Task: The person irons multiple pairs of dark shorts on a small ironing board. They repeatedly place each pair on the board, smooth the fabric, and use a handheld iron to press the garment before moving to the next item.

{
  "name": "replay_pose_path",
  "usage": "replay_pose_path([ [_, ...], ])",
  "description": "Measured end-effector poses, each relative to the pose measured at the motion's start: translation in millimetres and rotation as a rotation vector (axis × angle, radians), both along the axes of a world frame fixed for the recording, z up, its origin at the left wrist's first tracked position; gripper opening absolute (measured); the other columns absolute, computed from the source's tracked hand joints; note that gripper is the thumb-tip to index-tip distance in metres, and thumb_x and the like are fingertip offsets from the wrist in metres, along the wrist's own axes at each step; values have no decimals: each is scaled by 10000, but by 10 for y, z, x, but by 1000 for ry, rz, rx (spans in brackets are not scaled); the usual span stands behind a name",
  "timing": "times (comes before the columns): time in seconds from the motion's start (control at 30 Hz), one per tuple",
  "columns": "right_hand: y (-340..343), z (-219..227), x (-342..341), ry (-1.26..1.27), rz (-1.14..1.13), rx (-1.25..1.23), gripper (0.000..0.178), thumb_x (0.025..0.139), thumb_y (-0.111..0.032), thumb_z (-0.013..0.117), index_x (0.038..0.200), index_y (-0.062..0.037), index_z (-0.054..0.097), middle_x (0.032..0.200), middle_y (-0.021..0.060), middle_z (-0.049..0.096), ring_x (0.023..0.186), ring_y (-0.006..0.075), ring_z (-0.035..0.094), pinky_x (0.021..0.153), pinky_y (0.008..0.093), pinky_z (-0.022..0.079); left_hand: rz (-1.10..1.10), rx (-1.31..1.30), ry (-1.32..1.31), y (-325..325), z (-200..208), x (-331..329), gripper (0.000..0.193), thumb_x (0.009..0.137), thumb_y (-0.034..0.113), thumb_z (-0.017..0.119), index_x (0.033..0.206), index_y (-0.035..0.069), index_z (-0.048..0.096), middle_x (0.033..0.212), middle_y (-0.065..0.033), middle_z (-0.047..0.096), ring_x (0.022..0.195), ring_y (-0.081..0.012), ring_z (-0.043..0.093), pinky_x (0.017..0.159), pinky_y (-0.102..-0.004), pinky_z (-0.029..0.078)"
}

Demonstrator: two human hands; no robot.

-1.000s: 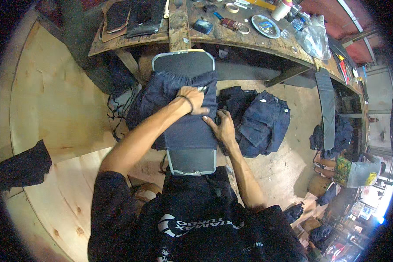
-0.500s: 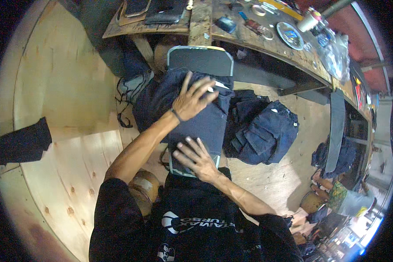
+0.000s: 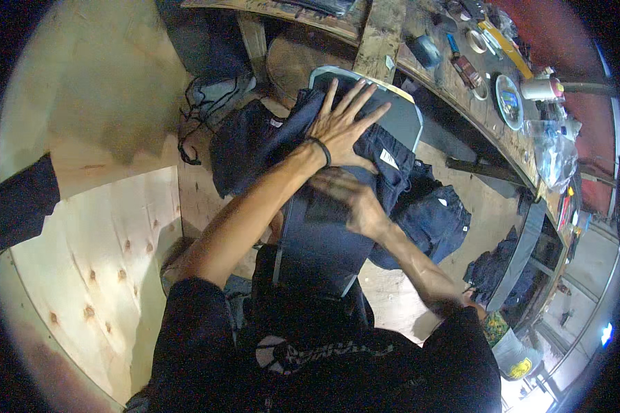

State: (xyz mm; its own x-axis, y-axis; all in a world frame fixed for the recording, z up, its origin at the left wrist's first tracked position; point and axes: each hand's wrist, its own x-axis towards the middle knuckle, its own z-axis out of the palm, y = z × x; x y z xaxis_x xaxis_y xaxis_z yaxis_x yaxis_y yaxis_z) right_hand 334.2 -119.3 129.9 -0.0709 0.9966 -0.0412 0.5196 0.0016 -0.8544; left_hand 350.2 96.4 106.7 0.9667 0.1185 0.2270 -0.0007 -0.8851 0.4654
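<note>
A dark navy garment (image 3: pixel 331 230) with a gathered waistband and a white label lies over a long dark board (image 3: pixel 401 107) with a pale rim. My left hand (image 3: pixel 344 131) rests at the garment's far end, fingers stretched and spread, the fingertips reaching onto the bare board. Just nearer than my left wrist is my right hand (image 3: pixel 355 206), over the middle of the cloth. Motion smears its fingers, so whether they grip the fabric is unclear. Part of the cloth bunches off the board's left side, where a small white tag shows.
Folded navy garments (image 3: pixel 434 224) are piled right of the board. A worn wooden workbench (image 3: pixel 420 76) runs along the far side, bearing a round dish (image 3: pixel 508 107), a thread cone (image 3: pixel 541 88) and plastic bags (image 3: pixel 556 155). Another person (image 3: pixel 513 351) is at the lower right.
My right hand has moved away from the board's near end, up close to my left wrist. My left hand's fingers are spread wider, farther along the board. The whole view has shifted.
</note>
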Motion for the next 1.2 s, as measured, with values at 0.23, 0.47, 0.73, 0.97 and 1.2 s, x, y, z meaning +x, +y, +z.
replay_pose_path([
  [0.23, -331, -177, -335, 355, 75, -36, 793, 687, -219, 751, 1470, -116, 690, 1586, 151, 603, 1509, 377, 520, 1305, 551, 328, 26, 10, 7, 16, -52, 34, 1381, 523, 767, 917, 1704, 322, 355, 1794, -190, 200, 1669, -409, 135, 1304, -745, 32],
  [0.47, -466, 61, -141, 275, -94, -172, 685, 865, -275, 712, 1517, -78, 641, 1581, 180, 601, 1519, 338, 507, 1309, 509, 322, 45, 26, 25, -22, -56, 28, 1297, 524, 736, 934, 1653, 317, 453, 1781, -201, 233, 1661, -421, 151, 1311, -732, 34],
  [0.73, -680, 121, -190, 432, -314, -202, 703, 759, -163, 854, 1439, -68, 705, 1525, 163, 656, 1453, 324, 586, 1254, 480, 403, 85, 78, 3, -40, -56, 31, 1301, 483, 705, 954, 1633, 324, 480, 1781, -169, 246, 1653, -412, 187, 1320, -715, 53],
  [0.97, -974, -65, -570, 269, -132, -48, 689, 752, -200, 859, 1414, -72, 720, 1505, 190, 659, 1446, 343, 589, 1267, 467, 390, 61, 47, -26, -28, -79, 2, 1247, 531, 692, 950, 1623, 288, 504, 1775, -173, 261, 1663, -393, 165, 1324, -703, 62],
  [1.2, -677, 116, -804, 292, -176, -145, 593, 772, -138, 832, 1349, -29, 754, 1501, 182, 671, 1423, 349, 613, 1235, 493, 421, 145, 82, -36, -219, 117, -192, 1137, 631, 735, 893, 1597, 247, 545, 1789, -192, 207, 1659, -421, 147, 1292, -756, 71],
])
